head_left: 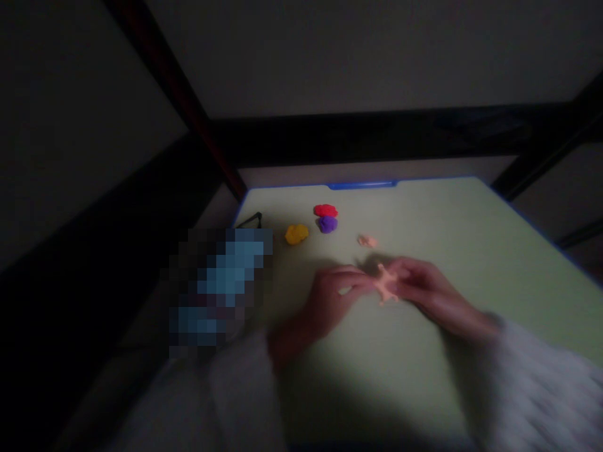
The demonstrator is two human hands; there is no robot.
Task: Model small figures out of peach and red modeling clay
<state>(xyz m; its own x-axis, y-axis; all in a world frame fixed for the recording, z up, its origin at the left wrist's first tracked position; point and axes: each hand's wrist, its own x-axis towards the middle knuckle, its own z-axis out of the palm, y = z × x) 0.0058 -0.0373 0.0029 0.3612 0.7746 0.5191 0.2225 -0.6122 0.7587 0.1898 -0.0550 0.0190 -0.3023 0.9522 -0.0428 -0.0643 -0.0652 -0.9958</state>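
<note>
Just above the table, a peach-coloured modelling clay figure (386,284) with several thin limbs is held between both hands. My right hand (424,285) pinches it from the right, thumb and fingers closed on its body. From the other side, my left hand (336,290) has its thumb and fingertips together at the figure's left limb. A small loose piece of peach clay (367,241) lies on the table a little beyond the hands. Farther left sit a yellow clay lump (296,234), a purple clay lump (328,224) and a red clay lump (325,210), the last two touching.
The pale table (471,238) has a blue edge and a blue handle-like strip (362,185) at its far side. At the left edge, a pixelated bluish object (230,270) cannot be made out. A dark thin-framed item (252,221) shows behind it. The surroundings are dim.
</note>
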